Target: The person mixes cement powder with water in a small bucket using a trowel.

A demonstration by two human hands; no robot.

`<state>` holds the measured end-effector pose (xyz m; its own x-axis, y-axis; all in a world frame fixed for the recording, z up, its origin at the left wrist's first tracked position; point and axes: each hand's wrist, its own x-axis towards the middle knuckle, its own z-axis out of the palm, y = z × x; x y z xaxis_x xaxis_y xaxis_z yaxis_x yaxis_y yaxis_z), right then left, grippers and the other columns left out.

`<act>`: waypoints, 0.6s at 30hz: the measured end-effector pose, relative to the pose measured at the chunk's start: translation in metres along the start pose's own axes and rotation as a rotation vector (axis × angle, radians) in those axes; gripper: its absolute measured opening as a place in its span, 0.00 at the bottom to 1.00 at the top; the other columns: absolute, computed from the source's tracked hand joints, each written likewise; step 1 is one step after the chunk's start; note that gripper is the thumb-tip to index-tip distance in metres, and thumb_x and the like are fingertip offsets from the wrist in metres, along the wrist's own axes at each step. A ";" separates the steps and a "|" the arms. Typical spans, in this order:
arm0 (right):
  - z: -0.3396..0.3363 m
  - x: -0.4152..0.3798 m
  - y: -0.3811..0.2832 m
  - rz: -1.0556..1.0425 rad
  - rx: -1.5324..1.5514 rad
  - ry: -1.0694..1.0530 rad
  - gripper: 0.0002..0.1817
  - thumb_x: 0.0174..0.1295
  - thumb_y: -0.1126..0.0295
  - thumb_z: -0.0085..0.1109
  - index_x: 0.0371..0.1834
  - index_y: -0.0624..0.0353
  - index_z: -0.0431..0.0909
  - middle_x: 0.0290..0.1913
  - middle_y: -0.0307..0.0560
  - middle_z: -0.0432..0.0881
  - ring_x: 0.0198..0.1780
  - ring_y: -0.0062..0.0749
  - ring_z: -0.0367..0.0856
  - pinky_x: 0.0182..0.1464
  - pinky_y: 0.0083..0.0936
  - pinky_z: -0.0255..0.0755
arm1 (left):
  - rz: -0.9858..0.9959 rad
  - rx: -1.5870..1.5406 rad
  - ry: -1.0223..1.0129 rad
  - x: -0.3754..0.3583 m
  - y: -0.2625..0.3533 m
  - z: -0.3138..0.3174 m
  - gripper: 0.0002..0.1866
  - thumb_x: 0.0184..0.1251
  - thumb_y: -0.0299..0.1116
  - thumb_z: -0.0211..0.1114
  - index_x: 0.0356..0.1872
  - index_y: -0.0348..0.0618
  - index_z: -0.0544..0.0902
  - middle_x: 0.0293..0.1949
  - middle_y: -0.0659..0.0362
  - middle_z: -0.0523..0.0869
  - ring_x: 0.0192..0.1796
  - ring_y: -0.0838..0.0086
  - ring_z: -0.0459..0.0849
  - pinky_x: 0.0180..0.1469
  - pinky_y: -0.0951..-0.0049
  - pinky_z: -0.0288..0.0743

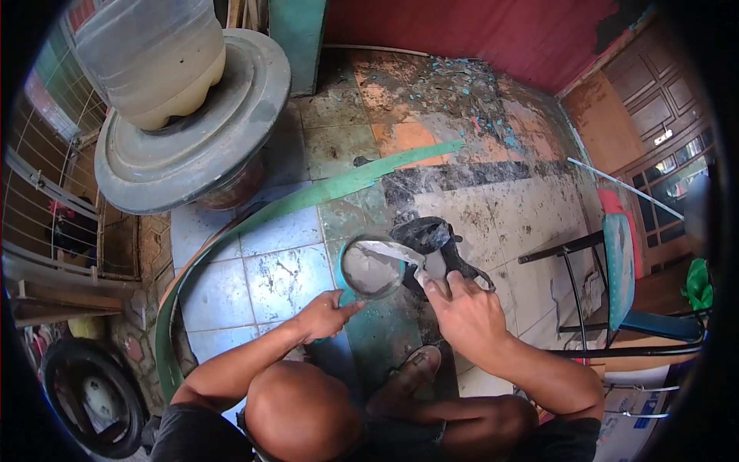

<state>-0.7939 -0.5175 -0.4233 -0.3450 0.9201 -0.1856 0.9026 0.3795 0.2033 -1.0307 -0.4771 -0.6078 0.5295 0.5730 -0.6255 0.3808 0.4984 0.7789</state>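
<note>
Dirty floor tiles (pixel 285 285) are showing around a little tub (pixel 342 271) of grey paste (pixel 368 276). The left hand (pixel 325 316) is gripping the tub, just past its fingers. The right hand (pixel 471 314) is holding a flat tool (pixel 394 250), blade reaching over the paste.
</note>
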 end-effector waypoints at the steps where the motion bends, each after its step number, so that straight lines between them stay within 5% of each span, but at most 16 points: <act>1: 0.003 -0.003 0.001 0.009 0.010 0.017 0.22 0.61 0.71 0.59 0.60 0.55 0.82 0.47 0.61 0.85 0.37 0.47 0.90 0.32 0.37 0.86 | -0.005 -0.009 0.005 0.000 -0.001 0.000 0.25 0.77 0.53 0.67 0.37 0.35 0.78 0.20 0.60 0.77 0.22 0.75 0.76 0.26 0.69 0.73; 5: 0.025 -0.013 0.014 0.103 0.128 0.037 0.21 0.62 0.71 0.61 0.60 0.54 0.82 0.49 0.63 0.86 0.40 0.51 0.90 0.35 0.43 0.86 | -0.013 -0.023 0.016 0.001 -0.005 -0.002 0.24 0.77 0.51 0.67 0.40 0.35 0.78 0.21 0.61 0.77 0.22 0.76 0.76 0.26 0.70 0.73; 8: 0.036 -0.020 0.030 0.190 0.506 0.077 0.21 0.61 0.71 0.65 0.59 0.57 0.81 0.50 0.65 0.87 0.43 0.56 0.90 0.41 0.46 0.84 | -0.005 -0.033 -0.012 0.000 -0.007 -0.005 0.22 0.77 0.50 0.67 0.45 0.36 0.79 0.22 0.62 0.77 0.22 0.77 0.75 0.26 0.70 0.73; 9: 0.049 -0.023 0.040 0.141 0.633 0.203 0.21 0.63 0.69 0.69 0.60 0.60 0.80 0.47 0.57 0.89 0.40 0.47 0.90 0.43 0.43 0.83 | -0.002 -0.041 -0.025 -0.001 -0.008 -0.007 0.22 0.77 0.49 0.67 0.46 0.36 0.80 0.22 0.62 0.77 0.22 0.78 0.74 0.26 0.71 0.73; 12: 0.057 -0.042 0.057 0.390 1.133 0.099 0.21 0.67 0.68 0.70 0.60 0.63 0.79 0.43 0.50 0.89 0.37 0.30 0.86 0.40 0.35 0.81 | -0.017 -0.115 0.004 0.001 -0.016 -0.012 0.20 0.77 0.48 0.69 0.49 0.38 0.81 0.22 0.65 0.75 0.22 0.79 0.72 0.26 0.72 0.72; 13: 0.033 -0.044 0.056 0.568 1.291 0.019 0.21 0.68 0.68 0.70 0.61 0.64 0.79 0.41 0.43 0.86 0.37 0.18 0.80 0.36 0.24 0.77 | -0.028 -0.124 0.031 -0.001 -0.016 -0.013 0.19 0.76 0.47 0.69 0.47 0.39 0.81 0.22 0.66 0.75 0.21 0.80 0.72 0.26 0.73 0.72; 18: 0.009 -0.093 0.096 0.781 1.432 0.200 0.20 0.68 0.72 0.69 0.62 0.63 0.78 0.39 0.41 0.85 0.33 0.17 0.79 0.33 0.17 0.73 | -0.027 -0.124 0.122 -0.003 -0.033 -0.032 0.15 0.75 0.45 0.71 0.38 0.43 0.80 0.22 0.70 0.75 0.22 0.84 0.70 0.25 0.75 0.70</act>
<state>-0.6735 -0.5673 -0.3952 0.3575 0.8743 -0.3284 0.3126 -0.4434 -0.8401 -1.0694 -0.4741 -0.6335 0.4218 0.6295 -0.6526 0.2929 0.5865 0.7551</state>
